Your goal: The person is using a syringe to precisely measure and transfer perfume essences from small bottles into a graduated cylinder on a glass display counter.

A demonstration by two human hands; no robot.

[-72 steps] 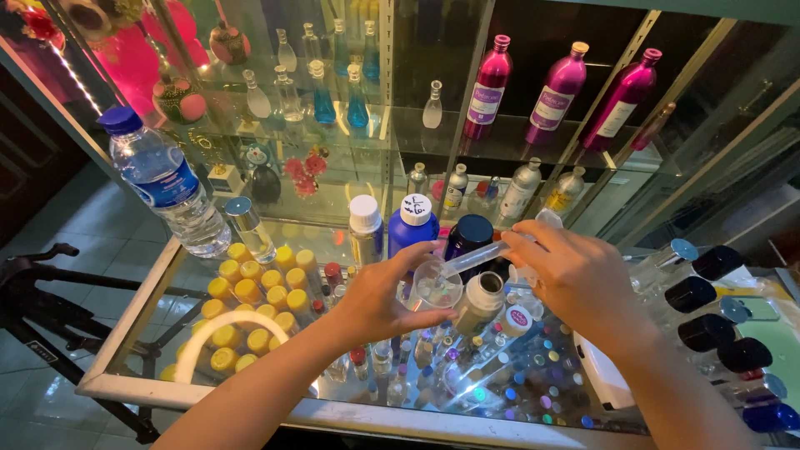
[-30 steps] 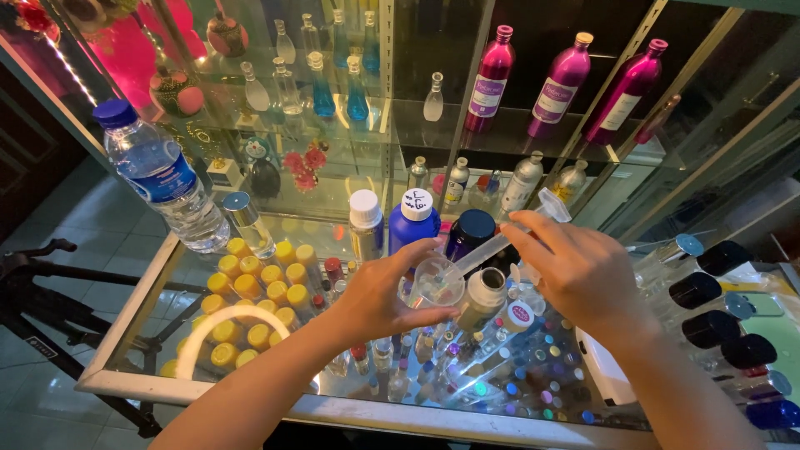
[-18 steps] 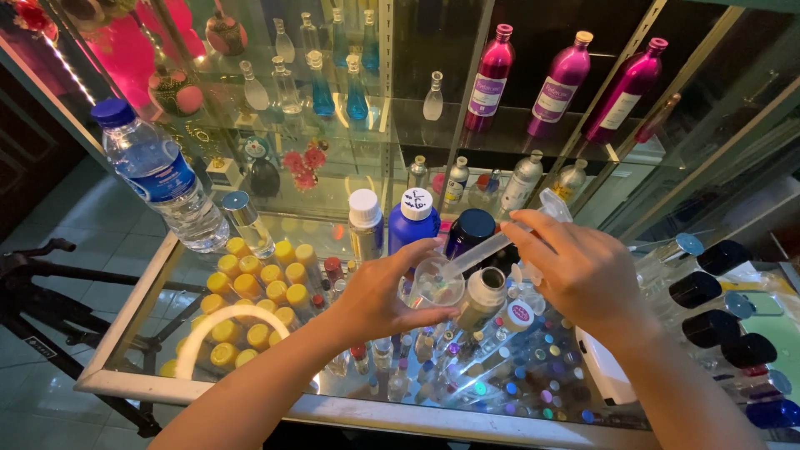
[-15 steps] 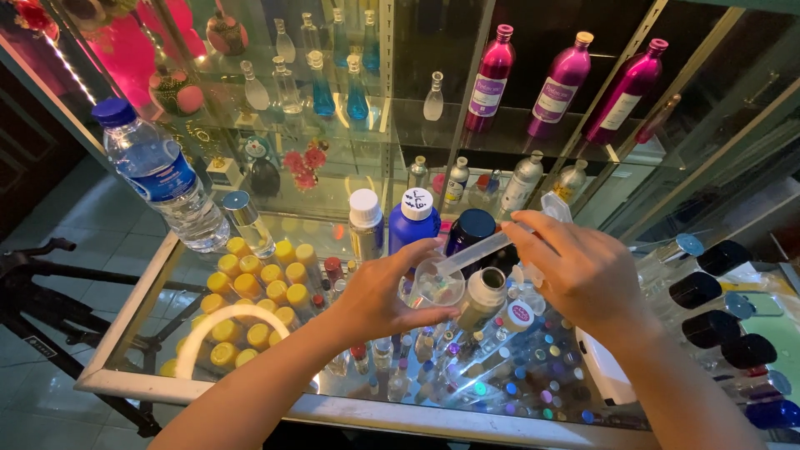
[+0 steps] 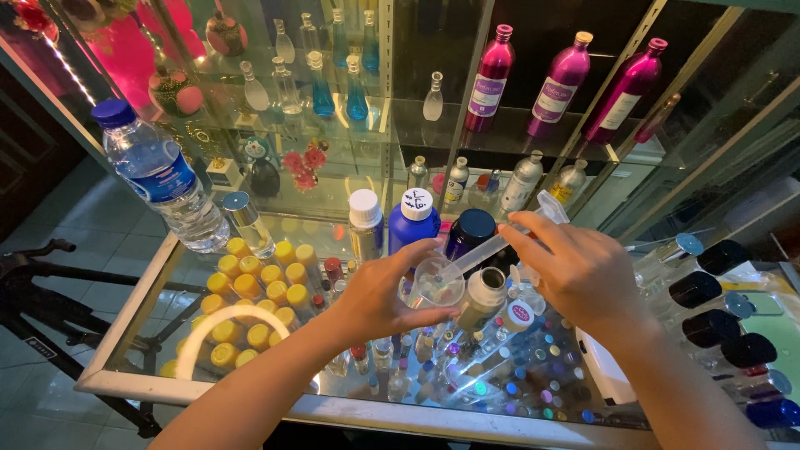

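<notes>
Above a glass counter (image 5: 125, 379), the left hand (image 5: 379, 292) curled around a small clear cup (image 5: 437, 283), held upright just in front of a blue bottle (image 5: 413, 218) with a white cap. The right hand (image 5: 575, 271) pinched a clear syringe (image 5: 500, 242), its long axis slanting, tip pointing down-left into the cup. Left of the blue bottle lay a water bottle (image 5: 162, 179) with a blue label; behind it stood three magenta bottles (image 5: 557, 83) with pale labels.

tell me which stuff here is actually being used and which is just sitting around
In use: small clear cup in the left hand; clear syringe in the right hand, tip in the cup.

Lying about: water bottle, yellow caps, three pink bottles, black-capped bottles.
</notes>
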